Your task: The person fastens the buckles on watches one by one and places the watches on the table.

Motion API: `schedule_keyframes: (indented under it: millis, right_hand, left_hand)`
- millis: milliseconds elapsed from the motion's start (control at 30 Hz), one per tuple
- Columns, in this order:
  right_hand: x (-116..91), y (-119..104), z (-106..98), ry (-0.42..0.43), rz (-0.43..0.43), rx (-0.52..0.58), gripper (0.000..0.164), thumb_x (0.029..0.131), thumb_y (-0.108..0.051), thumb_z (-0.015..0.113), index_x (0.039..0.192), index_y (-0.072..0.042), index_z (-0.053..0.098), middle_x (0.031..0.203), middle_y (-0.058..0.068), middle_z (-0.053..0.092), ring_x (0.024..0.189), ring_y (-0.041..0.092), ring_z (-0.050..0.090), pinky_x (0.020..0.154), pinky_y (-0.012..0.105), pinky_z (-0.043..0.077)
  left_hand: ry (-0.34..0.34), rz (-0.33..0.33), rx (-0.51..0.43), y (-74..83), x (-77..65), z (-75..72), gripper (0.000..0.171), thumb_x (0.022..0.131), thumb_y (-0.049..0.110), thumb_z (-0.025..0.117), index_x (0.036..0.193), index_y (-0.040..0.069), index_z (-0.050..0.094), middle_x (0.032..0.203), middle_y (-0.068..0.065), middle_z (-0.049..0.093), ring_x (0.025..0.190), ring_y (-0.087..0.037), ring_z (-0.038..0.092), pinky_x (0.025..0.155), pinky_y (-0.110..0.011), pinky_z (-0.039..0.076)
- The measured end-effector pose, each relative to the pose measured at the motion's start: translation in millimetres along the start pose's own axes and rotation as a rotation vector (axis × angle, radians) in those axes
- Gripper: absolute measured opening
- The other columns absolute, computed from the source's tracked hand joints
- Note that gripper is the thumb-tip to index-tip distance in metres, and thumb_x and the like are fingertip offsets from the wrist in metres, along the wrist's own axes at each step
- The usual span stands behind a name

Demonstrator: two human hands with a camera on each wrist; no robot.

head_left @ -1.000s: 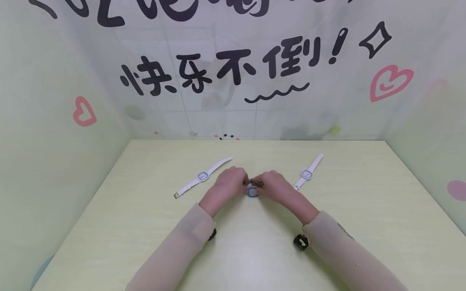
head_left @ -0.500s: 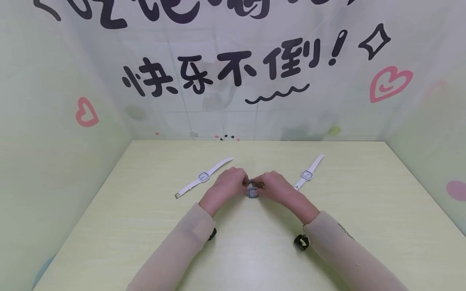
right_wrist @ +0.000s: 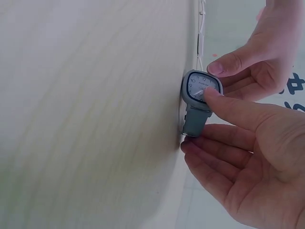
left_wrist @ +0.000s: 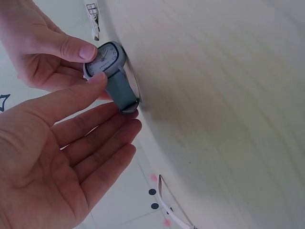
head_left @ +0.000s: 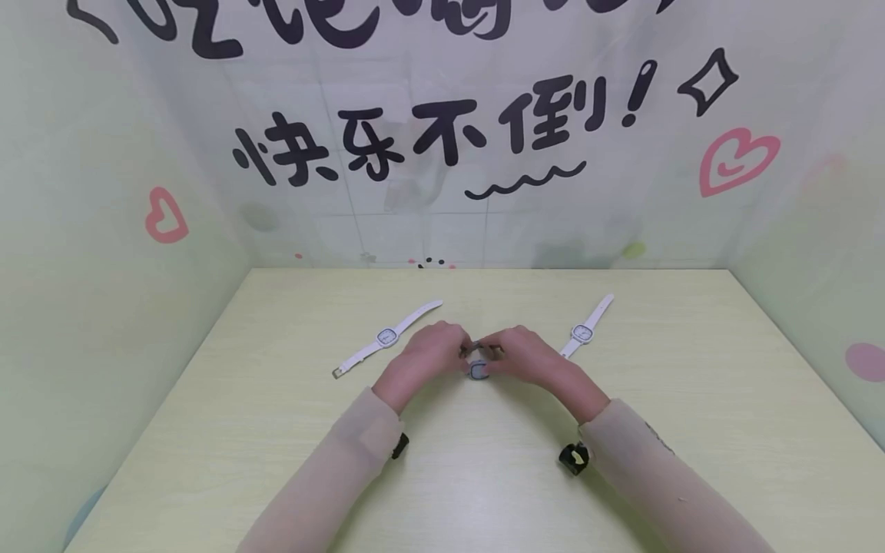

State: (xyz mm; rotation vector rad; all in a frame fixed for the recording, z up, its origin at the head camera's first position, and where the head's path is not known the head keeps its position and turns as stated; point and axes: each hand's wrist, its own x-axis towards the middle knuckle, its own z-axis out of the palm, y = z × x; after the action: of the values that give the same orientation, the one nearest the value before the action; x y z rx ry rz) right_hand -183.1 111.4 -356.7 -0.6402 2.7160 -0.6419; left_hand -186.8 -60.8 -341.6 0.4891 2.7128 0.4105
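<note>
A watch [head_left: 478,370] with a grey-green strap and a rounded-square dial is held low over the table between both hands. My left hand [head_left: 435,349] pinches one side of it; in the left wrist view the thumb lies at the case [left_wrist: 114,57] edge and the fingers reach behind the strap [left_wrist: 121,90]. From the other side my right hand [head_left: 528,357] grips it. Its thumb presses on the dial in the right wrist view, with curled fingers under the strap [right_wrist: 195,121]. The far part of the strap is mostly hidden by the hands.
A white watch [head_left: 387,336] lies stretched out left of the hands, and another white watch [head_left: 582,334] lies to the right, partly covered by the right hand. The pale wooden table [head_left: 470,491] is bounded by a printed curtain [head_left: 415,230] at the back and sides.
The dial tilts a little differently, and the fingers around the strap have shifted slightly. Both hands stay at nearly the same spot; the white watches lie unmoved.
</note>
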Motion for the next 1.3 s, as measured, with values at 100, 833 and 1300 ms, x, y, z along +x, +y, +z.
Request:
schedule_keyframes:
  millis: [100,833,1300]
  right_hand:
    - [-0.6,0.4,0.2,0.002,-0.016,0.003,0.042,0.09,-0.019,0.074,0.128,-0.004,0.066,0.124,0.013,0.07,0.102,0.019,0.064,0.091,0.037,0.055]
    - [-9.5,6.1,-5.9,0.071,-0.066,-0.018,0.043,0.088,-0.012,0.075,0.129,-0.003,0.064,0.131,0.015,0.067,0.124,0.034,0.061,0.105,0.048,0.05]
    - [-4.0,0.0,-14.5,0.059,-0.089,-0.051,0.042,0.091,-0.014,0.072,0.13,-0.004,0.063,0.13,0.014,0.067,0.122,0.032,0.063,0.105,0.047,0.05]
  left_hand:
    - [0.005,0.02,0.018,0.3,-1.6,0.7,0.021,0.085,0.019,0.079,0.104,0.012,0.076,0.083,0.0,0.068,0.069,-0.013,0.051,0.064,-0.025,0.041]
    - [0.039,-0.014,0.015,-1.8,-11.3,-0.6,0.031,0.088,0.024,0.075,0.118,0.014,0.072,0.116,-0.003,0.074,0.097,-0.018,0.067,0.085,-0.034,0.055]
    - [0.083,-0.016,0.077,-22.1,-22.5,-17.0,0.035,0.092,0.028,0.072,0.124,0.013,0.068,0.119,-0.002,0.072,0.111,-0.021,0.067,0.092,-0.038,0.055]
